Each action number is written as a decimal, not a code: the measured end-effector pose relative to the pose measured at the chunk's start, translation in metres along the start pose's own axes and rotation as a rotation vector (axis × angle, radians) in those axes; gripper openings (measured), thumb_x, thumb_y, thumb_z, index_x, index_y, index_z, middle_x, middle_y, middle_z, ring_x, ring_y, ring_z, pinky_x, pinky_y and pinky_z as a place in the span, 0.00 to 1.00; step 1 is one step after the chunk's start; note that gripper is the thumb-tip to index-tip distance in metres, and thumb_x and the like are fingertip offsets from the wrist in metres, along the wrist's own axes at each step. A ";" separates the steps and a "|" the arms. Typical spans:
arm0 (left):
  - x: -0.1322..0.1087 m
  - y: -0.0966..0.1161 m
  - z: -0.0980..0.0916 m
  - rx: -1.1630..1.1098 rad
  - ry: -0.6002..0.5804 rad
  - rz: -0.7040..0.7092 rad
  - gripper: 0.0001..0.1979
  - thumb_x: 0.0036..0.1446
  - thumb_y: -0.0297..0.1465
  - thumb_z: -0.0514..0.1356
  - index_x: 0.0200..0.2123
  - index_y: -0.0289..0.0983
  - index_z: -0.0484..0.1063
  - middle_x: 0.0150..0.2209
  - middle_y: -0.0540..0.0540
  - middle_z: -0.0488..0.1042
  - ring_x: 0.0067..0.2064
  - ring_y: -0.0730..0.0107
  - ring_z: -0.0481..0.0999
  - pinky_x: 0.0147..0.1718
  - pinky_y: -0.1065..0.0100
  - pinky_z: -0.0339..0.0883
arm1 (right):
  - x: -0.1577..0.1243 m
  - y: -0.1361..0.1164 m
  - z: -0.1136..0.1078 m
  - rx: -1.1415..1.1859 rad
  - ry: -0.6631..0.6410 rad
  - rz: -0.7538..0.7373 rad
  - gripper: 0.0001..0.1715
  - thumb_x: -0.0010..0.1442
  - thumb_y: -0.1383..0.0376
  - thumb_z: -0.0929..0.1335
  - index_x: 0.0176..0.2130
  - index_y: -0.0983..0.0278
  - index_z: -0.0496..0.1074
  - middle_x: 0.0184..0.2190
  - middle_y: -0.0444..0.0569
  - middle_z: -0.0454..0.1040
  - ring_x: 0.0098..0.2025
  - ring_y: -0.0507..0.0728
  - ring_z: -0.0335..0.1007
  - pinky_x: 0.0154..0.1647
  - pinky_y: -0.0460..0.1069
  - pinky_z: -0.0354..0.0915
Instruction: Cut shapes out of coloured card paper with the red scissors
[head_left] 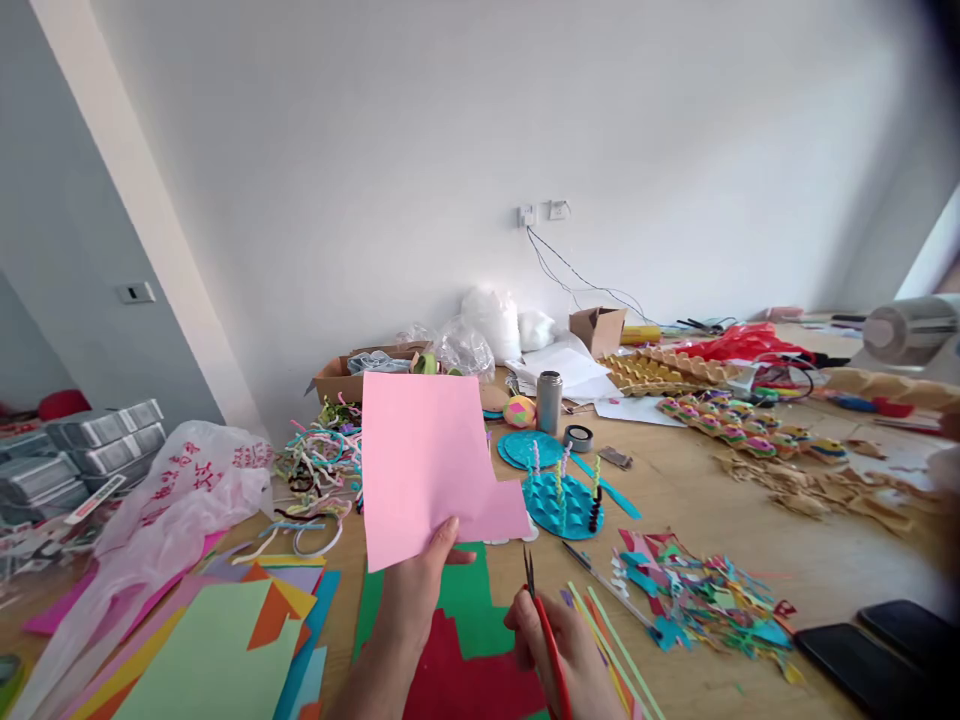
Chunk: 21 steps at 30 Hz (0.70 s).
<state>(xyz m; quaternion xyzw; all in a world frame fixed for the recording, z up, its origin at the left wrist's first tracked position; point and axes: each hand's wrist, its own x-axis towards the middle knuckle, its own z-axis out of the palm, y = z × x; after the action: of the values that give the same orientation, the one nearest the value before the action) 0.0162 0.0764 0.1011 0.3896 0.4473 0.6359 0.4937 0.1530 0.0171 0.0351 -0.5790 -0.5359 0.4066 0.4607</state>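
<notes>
My left hand (416,590) pinches the bottom edge of a pink sheet of paper (427,465) and holds it upright over the table; the sheet has a notch cut from its lower right corner. My right hand (559,645) is closed round red-handled scissors (541,615), their dark blades pointing up just below the pink sheet's right corner. Under both hands lie a green sheet (469,600) and a red sheet (457,680).
Stacked coloured sheets (225,650) lie at the left near a white plastic bag (180,490). Pipe cleaners (319,465), teal discs (562,500), paper scraps (697,590), a metal flask (549,402), egg trays (675,370) and two dark phones (877,650) cover the wooden table.
</notes>
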 end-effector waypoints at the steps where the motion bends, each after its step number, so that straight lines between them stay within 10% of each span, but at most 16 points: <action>1: 0.000 -0.001 0.000 0.004 -0.004 0.009 0.29 0.39 0.31 0.69 0.47 0.34 0.66 0.40 0.42 0.73 0.30 0.65 0.76 0.21 0.65 0.75 | -0.001 0.002 0.000 -0.010 0.003 0.009 0.34 0.56 0.39 0.57 0.25 0.65 0.66 0.16 0.44 0.63 0.21 0.52 0.61 0.22 0.44 0.54; 21: -0.005 -0.020 0.006 0.146 -0.068 -0.013 0.26 0.41 0.32 0.68 0.46 0.35 0.68 0.37 0.46 0.73 0.29 0.68 0.75 0.23 0.66 0.75 | 0.002 -0.001 -0.017 0.135 -0.046 0.134 0.34 0.56 0.40 0.57 0.21 0.66 0.65 0.11 0.43 0.64 0.14 0.48 0.57 0.16 0.43 0.51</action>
<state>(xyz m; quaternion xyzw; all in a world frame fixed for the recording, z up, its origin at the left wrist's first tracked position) 0.0288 0.0753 0.0838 0.4428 0.4780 0.5848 0.4831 0.1692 0.0174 0.0406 -0.5719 -0.4778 0.4847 0.4580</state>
